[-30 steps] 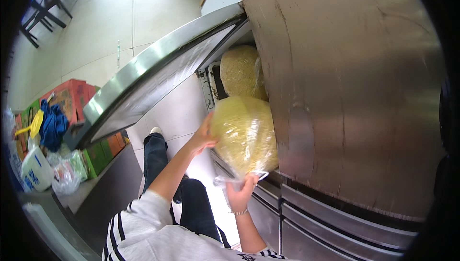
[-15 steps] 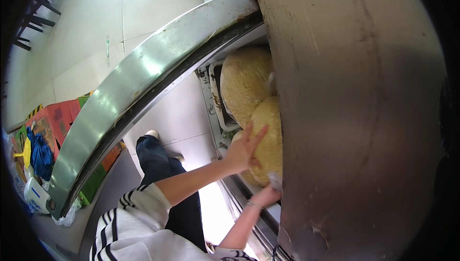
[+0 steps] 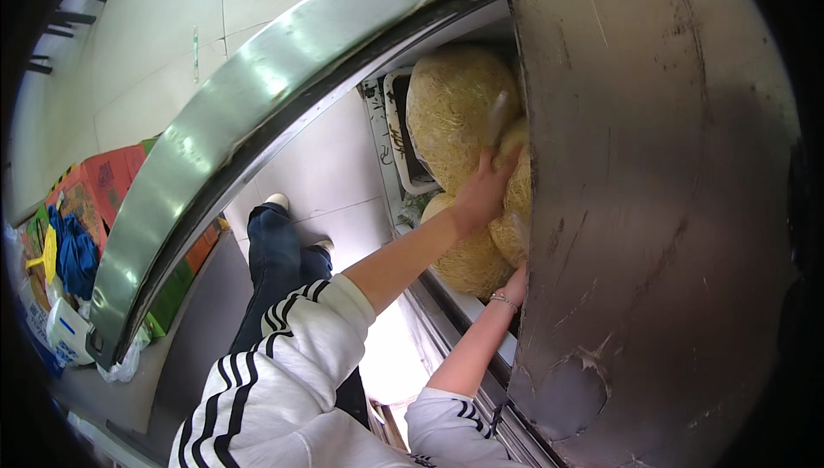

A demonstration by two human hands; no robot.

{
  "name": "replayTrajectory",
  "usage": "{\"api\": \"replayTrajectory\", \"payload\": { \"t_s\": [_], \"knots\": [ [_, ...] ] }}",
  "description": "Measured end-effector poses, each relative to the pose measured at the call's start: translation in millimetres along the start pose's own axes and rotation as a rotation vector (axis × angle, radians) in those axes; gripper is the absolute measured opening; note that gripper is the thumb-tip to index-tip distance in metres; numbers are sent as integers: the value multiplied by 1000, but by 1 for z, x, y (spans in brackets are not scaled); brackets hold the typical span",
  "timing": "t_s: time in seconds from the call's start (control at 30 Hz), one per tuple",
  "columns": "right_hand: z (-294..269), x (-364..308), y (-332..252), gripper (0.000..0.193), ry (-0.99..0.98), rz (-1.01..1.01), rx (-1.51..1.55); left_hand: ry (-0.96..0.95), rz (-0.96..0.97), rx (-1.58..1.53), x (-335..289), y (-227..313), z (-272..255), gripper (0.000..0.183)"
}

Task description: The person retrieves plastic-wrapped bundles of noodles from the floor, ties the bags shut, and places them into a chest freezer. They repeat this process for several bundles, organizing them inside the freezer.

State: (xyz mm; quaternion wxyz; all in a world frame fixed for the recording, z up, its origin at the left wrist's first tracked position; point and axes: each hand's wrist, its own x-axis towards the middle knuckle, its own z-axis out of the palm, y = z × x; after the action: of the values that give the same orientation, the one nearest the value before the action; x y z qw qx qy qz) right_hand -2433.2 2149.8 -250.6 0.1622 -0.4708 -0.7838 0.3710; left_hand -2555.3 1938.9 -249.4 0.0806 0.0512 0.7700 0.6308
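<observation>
Several clear plastic bags stuffed with thin yellow noodle-like strands lie inside a metal cabinet with its door swung open. The largest noodle bag [image 3: 455, 112] is at the far end, and a lower noodle bag [image 3: 470, 258] sits nearer me. Between them, a third noodle bag [image 3: 515, 223] is partly covered by the steel panel on the right. My left hand [image 3: 482, 191] lies on this third bag, fingers extended and apart. My right hand [image 3: 515, 286] reaches in at its near end; the panel edge hides its fingers.
The curved-looking steel door [image 3: 232, 107] stands open on the left, and the broad steel panel [image 3: 652, 210] fills the right. A white-rimmed container [image 3: 397, 137] is beside the bags. Cardboard boxes [image 3: 107, 180], a blue cloth [image 3: 77, 249] and chairs [image 3: 69, 20] lie farther left.
The third bag has gone right, farther behind the panel, uncovering more of the lower bag. Both hands have followed it rightward and deeper in; the right hand's fingers are now out of sight.
</observation>
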Motion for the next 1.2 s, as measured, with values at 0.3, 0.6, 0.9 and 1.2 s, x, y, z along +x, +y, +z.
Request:
{"api": "replayTrajectory", "payload": {
  "t_s": [0.3,0.6,0.9,1.2],
  "knots": [
    [-11,-128,-71,62,-15,-272,-78,-131,15,42,-77,43,-93,53],
    [-35,-153,-52,53,-388,-437,-120,1067,-117,1208,-327,165,-361,26],
    [-136,-290,-63,10,-1012,-715,232,749,-477,594,-418,130,-316,31],
    [-267,-482,-55,14,-1861,-991,202,141,-437,326,-554,109,-84,20]
  ]
}}
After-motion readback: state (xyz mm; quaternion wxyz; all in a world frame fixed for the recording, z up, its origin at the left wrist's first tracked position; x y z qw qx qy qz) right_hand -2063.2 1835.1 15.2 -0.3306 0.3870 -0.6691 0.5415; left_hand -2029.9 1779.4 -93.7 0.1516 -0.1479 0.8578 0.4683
